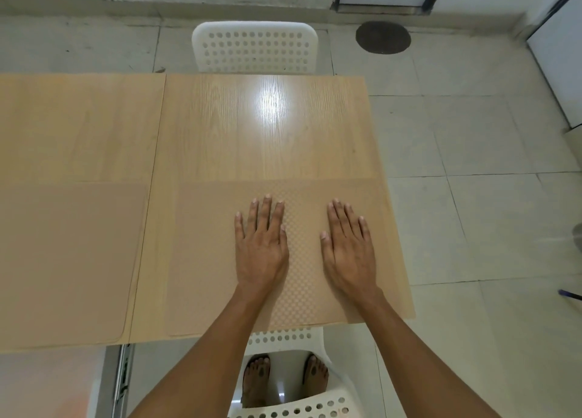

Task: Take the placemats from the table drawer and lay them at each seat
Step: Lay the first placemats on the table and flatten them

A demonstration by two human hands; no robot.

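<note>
On the near right part of the wooden surface (264,127), a tan placemat (208,253) with a fine checked weave lies flat, its near edge running along the surface's near edge and its right edge reaching the surface's right edge. The left hand (261,244) and the right hand (348,247) rest palm down on this placemat, side by side and apart, fingers straight and held close together, thumbs turned toward each other; neither hand grips anything. A second placemat (69,260), plain tan with a rounded near corner, lies flat on the near left part of the surface, beyond a seam (156,171) that divides the top into two panels; the left side of this placemat runs out of view. No brand, label or writing can be read on any item.

The far half of the surface is bare wood with a bright glare spot (271,105). A white perforated chair (255,49) stands at the far edge, its back just beside the top. A second white perforated chair (293,386) stands at the near edge, below the hands, and the person's bare feet (256,380) show through it. A metal drawer rail (121,383) shows under the near left edge. To the right of the surface lies open tiled floor (472,134), pale grey, with a dark round cover (383,37) near the far wall.
</note>
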